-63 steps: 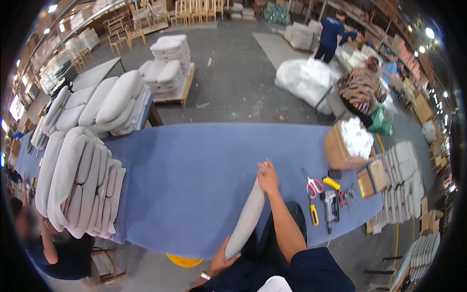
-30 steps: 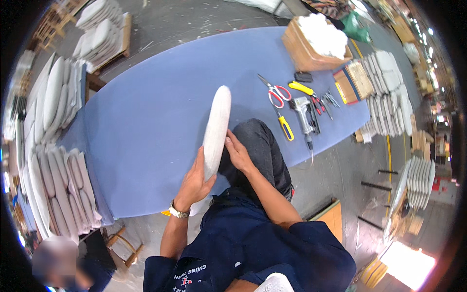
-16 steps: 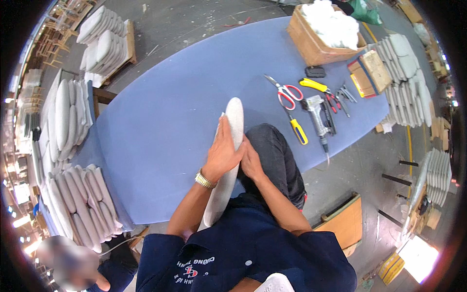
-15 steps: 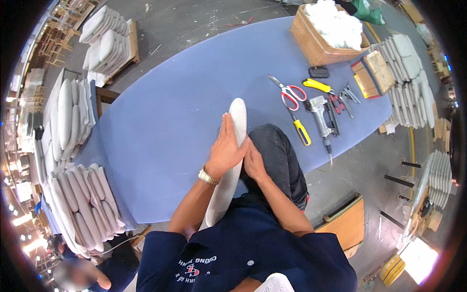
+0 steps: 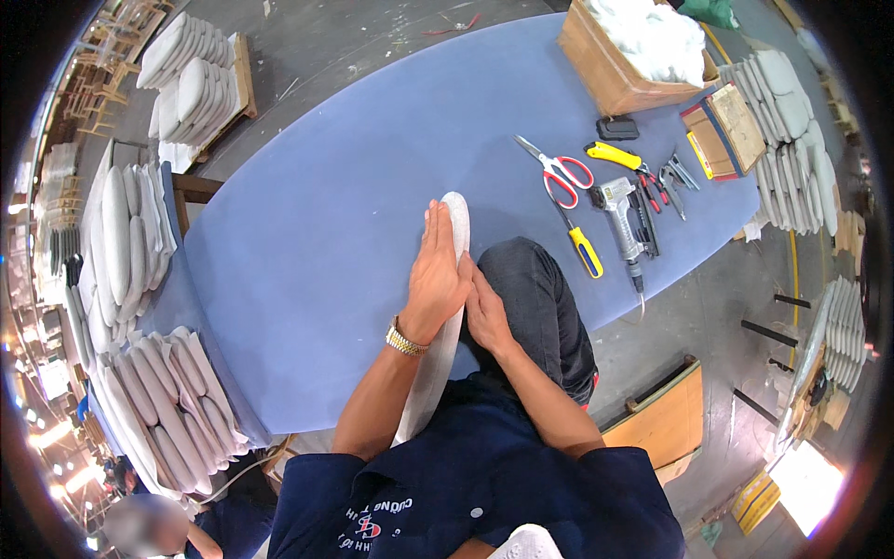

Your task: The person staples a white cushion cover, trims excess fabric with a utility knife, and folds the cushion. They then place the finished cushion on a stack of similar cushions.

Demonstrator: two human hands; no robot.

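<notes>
A pale grey padded cushion [image 5: 431, 377], long and thin as seen from its edge, stands between my two hands, its near end against my dark shirt. My left hand [image 5: 436, 284] lies along its left side with the fingers stretched toward the far end and the thumb over the edge; a gold-coloured watch [image 5: 406, 339] is on that wrist. From the right, my right hand [image 5: 486, 310] presses on the cushion close to the left thumb, its fingertips partly hidden. The hands hold the cushion between them, beside my raised knee [image 5: 531, 298].
On the blue-covered table [image 5: 298, 252] lie red-handled scissors [image 5: 557, 172], a yellow screwdriver [image 5: 584, 250], a yellow cutter [image 5: 612, 156], pliers [image 5: 649, 191] and an air staple gun [image 5: 619, 216]. A box of white stuffing [image 5: 610, 70] stands far right. Cushion stacks [image 5: 168, 405] stand left.
My left hand has slid a little farther along the cushion, its fingertips closer to the far end. The right hand stays nearly in place. The view has shifted slightly.
</notes>
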